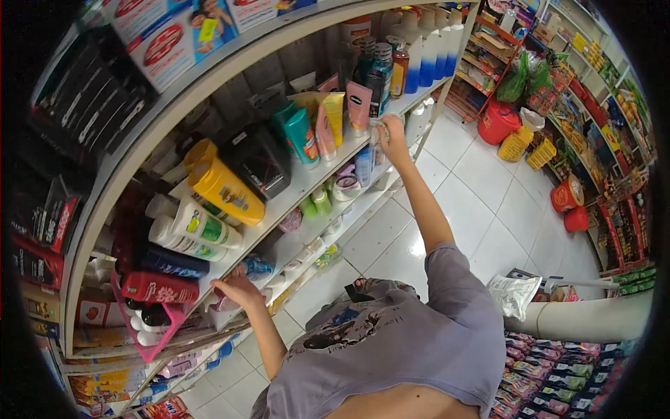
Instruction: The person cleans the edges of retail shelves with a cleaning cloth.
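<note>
My right hand (393, 137) reaches far along the white shelf (307, 183) and its fingers close on a small pale tube (379, 130) at the shelf's edge, just beside a pink tube (359, 106) and dark bottles (377, 77). My left hand (236, 287) rests near me on the edge of the lower shelf (209, 297) with its fingers spread and nothing in it. It lies beside a red can (159, 288) in a pink basket (157, 335) and a small blue packet (258, 267).
Yellow bottles (223, 188), white and green bottles (202, 227), teal tubes (300, 133) and a black box (258, 160) crowd the shelves. White tiled floor (481, 195) runs below. Red buckets (497, 122) and yellow baskets (518, 143) stand by racks across the aisle. Packets (558, 384) lie at the lower right.
</note>
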`<act>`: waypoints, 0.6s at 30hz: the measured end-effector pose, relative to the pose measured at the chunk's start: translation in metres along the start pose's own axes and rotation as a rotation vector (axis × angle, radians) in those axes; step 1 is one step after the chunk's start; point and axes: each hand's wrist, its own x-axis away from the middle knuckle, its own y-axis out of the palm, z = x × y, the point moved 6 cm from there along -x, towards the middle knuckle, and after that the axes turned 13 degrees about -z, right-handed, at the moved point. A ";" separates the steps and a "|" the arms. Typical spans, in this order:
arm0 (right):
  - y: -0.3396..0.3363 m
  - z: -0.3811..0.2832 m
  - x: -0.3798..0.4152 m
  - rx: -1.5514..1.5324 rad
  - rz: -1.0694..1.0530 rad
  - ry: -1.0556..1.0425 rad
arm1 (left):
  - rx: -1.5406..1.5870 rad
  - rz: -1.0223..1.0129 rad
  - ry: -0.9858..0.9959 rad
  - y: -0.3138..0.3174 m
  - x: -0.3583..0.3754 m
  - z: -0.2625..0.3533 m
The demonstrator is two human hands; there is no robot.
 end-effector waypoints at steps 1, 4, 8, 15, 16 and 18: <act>-0.004 0.020 -0.002 0.027 0.018 0.023 | -0.004 0.000 -0.002 0.001 -0.001 -0.002; -0.020 0.057 -0.008 0.059 0.066 0.056 | 0.039 0.091 0.023 -0.004 -0.004 -0.005; -0.036 0.108 -0.018 0.076 0.069 0.107 | 0.066 0.054 0.080 -0.020 -0.010 -0.008; -0.049 0.139 -0.028 0.076 0.185 0.239 | 0.002 0.087 0.042 -0.020 -0.008 -0.006; -0.049 0.135 -0.027 0.062 0.181 0.286 | -0.020 0.093 0.053 -0.016 -0.006 -0.005; -0.046 0.123 -0.026 0.061 0.187 0.337 | -0.032 0.094 0.034 -0.018 -0.008 -0.007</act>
